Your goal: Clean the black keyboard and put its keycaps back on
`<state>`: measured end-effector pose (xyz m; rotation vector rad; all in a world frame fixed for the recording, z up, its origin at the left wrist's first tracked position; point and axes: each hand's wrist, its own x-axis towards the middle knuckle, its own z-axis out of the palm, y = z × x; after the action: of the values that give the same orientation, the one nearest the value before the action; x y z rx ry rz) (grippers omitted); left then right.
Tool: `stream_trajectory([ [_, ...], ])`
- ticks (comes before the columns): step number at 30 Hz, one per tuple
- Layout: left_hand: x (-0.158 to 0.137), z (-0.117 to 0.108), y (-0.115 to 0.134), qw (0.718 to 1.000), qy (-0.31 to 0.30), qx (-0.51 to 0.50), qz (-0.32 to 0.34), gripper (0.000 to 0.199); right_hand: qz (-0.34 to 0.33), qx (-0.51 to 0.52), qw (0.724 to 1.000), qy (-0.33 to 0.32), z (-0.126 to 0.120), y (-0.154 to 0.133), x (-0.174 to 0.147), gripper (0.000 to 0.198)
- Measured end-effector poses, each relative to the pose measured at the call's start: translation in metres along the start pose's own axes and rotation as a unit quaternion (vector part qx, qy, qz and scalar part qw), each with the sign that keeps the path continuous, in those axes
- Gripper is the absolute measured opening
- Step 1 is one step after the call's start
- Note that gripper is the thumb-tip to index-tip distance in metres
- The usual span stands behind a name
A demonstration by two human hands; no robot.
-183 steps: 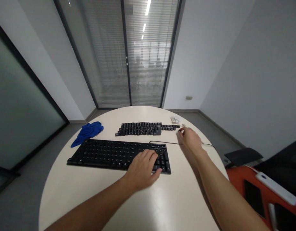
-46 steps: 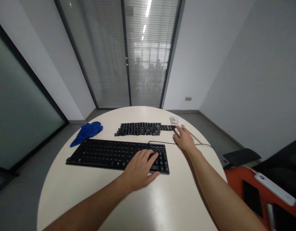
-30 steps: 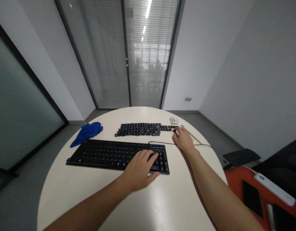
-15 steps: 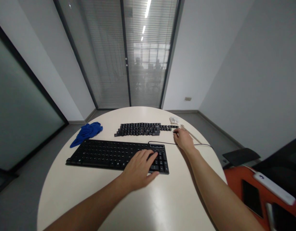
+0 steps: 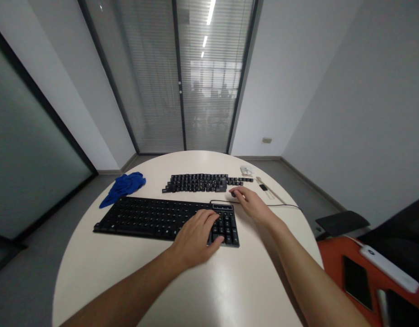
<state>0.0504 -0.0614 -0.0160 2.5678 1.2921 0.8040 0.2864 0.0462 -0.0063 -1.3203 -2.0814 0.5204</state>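
A black keyboard lies across the white table, its number pad at the right end. My left hand rests on it just left of the number pad, fingers lying over the keys and thumb apart, holding nothing. Beyond the keyboard, loose black keycaps stand in tight rows, with a smaller group to their right. My right hand is over the table behind the keyboard's right end, pinching a small black keycap between thumb and fingers.
A crumpled blue cloth lies at the table's left. At right are a clear plastic bag, a thin tool with a black part and a light stick. The keyboard cable runs off the right edge. An orange chair seat holds phones and a power strip.
My right hand has moved left, from beside the smaller keycap group towards the keyboard, with a keycap in its fingers. The thin tool it covered now shows. My left hand's fingers have drawn in slightly.
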Motion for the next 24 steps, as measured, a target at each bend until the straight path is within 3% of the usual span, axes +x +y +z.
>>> stream_trajectory([
  [3, 0.001, -0.002, 0.001, 1.000, 0.006, -0.005, -0.013, 0.047, -0.033, 0.030, 0.997, -0.060, 0.003, -0.014, -0.002, 0.033],
  [10, 0.002, 0.000, 0.001, 1.000, 0.004, -0.007, -0.021, 0.045, -0.041, 0.096, 0.981, -0.166, 0.000, -0.032, -0.011, 0.033],
  [24, 0.002, 0.000, 0.000, 1.000, 0.001, -0.005, -0.019, 0.036, -0.121, 0.047, 0.980, -0.154, 0.005, -0.039, -0.009, 0.024],
])
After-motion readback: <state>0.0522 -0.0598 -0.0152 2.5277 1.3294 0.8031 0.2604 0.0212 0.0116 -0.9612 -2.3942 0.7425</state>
